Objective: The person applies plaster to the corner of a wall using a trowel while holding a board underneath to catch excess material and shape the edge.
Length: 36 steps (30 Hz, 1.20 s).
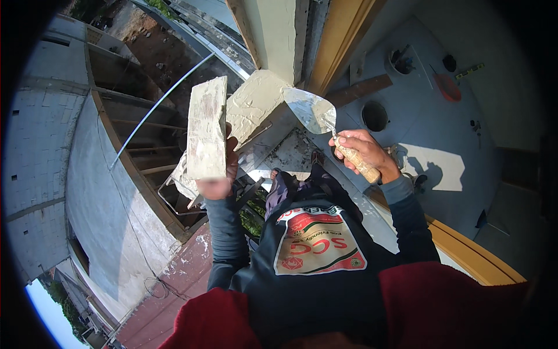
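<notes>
My left hand [230, 160] grips a long pale rectangular plastering float [206, 128], held upright and crusted with mortar. My right hand [361, 152] is wrapped round the worn wooden handle of a trowel [309, 109], whose shiny blade points up and left with some mortar on it. Between the two tools, a mortar-smeared surface [256, 99] lies at the foot of a pale wall corner [273, 41]. Its front edge is ragged. The float hides part of my left hand. My feet, in sandals, show below.
An orange frame [332, 43] borders a tiled floor at right with a dark bucket [375, 115], a tool bucket [401, 61], a red basin [447, 88], a level [468, 71] and a plank [363, 87]. At left, beyond a drop, are a white pipe [164, 104] and unfinished walls.
</notes>
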### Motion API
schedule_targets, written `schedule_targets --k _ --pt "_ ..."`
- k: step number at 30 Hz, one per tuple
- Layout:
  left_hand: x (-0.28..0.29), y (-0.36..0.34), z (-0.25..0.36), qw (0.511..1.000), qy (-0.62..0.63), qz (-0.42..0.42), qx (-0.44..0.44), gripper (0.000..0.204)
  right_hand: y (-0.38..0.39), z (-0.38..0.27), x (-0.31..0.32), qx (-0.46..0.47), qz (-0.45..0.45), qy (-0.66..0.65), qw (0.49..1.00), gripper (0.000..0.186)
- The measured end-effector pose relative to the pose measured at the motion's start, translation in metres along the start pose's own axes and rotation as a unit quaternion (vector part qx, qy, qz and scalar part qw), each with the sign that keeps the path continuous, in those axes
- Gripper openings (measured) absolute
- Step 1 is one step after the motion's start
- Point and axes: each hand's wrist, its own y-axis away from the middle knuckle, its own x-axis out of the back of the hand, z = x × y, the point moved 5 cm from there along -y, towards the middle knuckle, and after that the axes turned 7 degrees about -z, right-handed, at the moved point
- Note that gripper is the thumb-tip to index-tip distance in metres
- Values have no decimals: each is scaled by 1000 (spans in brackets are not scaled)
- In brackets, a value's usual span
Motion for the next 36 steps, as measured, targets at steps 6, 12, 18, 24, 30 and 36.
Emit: schedule_targets --k 6,12,18,24,30,36 --pt "9 11 -13 990 -67 105 -64 53 -11 -1 -4 30 15 32 999 34" --pt "5 13 -26 994 -43 77 -67 50 2 -26 -28 101 26 67 992 37" --pt "12 14 -34 996 -26 67 -60 51 30 -86 -65 172 -2 58 983 36" --pt "-3 4 -47 998 -6 40 -49 52 41 -118 -81 226 -40 113 967 43" --pt "-28 -19 -72 989 110 -96 27 36 0 -82 -87 464 94 566 675 34" --pt "-45 -27 -54 982 144 -113 -41 34 2 -65 -84 476 121 563 665 26"
